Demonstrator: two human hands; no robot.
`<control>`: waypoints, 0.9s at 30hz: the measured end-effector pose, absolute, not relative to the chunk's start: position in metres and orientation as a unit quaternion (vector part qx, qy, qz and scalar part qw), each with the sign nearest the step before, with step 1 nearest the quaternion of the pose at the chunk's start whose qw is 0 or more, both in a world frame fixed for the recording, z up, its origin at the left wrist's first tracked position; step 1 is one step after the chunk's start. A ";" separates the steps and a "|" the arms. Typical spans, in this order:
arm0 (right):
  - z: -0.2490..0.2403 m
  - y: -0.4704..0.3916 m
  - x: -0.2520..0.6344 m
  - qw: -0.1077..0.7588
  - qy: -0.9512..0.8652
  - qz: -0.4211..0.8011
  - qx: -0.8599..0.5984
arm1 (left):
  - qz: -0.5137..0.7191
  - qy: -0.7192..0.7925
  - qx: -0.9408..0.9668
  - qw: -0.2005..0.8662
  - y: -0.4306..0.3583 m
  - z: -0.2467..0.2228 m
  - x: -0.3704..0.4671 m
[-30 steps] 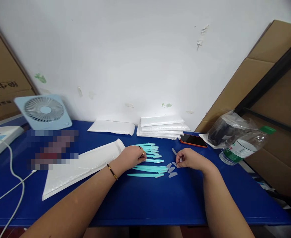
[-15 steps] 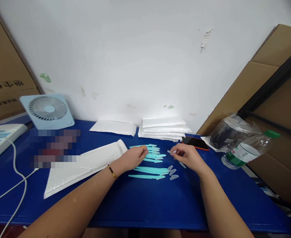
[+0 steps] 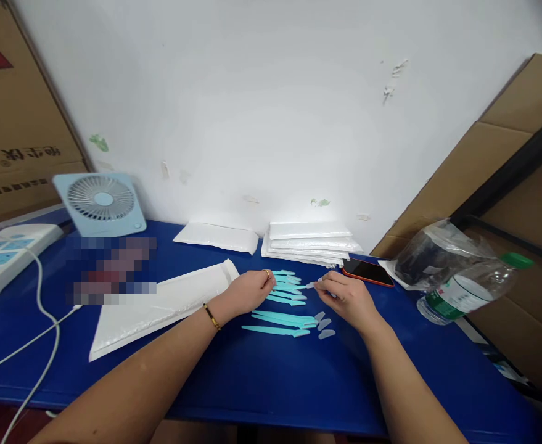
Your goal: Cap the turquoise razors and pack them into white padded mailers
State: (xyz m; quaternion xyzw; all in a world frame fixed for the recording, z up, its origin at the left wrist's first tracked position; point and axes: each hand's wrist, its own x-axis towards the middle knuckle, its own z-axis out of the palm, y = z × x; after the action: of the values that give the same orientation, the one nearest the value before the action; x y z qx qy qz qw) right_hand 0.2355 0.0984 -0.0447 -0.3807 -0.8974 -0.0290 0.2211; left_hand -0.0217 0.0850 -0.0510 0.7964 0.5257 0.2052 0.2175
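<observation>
My left hand (image 3: 252, 291) is closed on the handle end of a turquoise eyebrow razor (image 3: 296, 287), whose blade end points right. My right hand (image 3: 347, 299) pinches a clear blade cover (image 3: 311, 285) at that razor's tip; how far the cover sits over the blade is too small to tell. Several more turquoise razors lie in a rough column around and below the hands, among them one nearest me (image 3: 275, 331). Loose clear covers (image 3: 327, 334) rest by the blade ends of the lower razors.
Behind the hands stand a stack of white padded mailers (image 3: 307, 231) and a single mailer (image 3: 217, 236). Another long mailer (image 3: 160, 308) lies left. A phone (image 3: 367, 272) and a bottle (image 3: 467, 293) are right; a fan (image 3: 102, 200), power strip (image 3: 7, 256) and cable (image 3: 44, 364) are left.
My right hand has brought the clear cover left to the tip of the razor in my left hand. A loose cover seen beneath my right hand earlier no longer shows. The view has shifted slightly.
</observation>
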 end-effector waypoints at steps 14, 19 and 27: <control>-0.047 0.096 0.229 0.214 -0.906 -0.021 -0.364 | 0.212 0.522 0.797 0.215 0.085 -0.051 -0.021; -0.052 0.096 0.217 0.219 -0.913 0.012 -0.343 | 0.238 0.489 0.814 0.205 0.087 -0.058 -0.018; -0.064 0.123 0.232 0.272 -0.842 0.127 -0.447 | 0.191 0.456 0.869 0.040 0.089 -0.061 -0.018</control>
State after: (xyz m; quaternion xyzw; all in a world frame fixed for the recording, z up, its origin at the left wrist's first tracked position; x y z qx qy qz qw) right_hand 0.2317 0.1235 -0.0641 -0.4472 -0.8424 0.1272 0.2722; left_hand -0.0185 0.0893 -0.0607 0.8685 0.4557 0.1906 0.0403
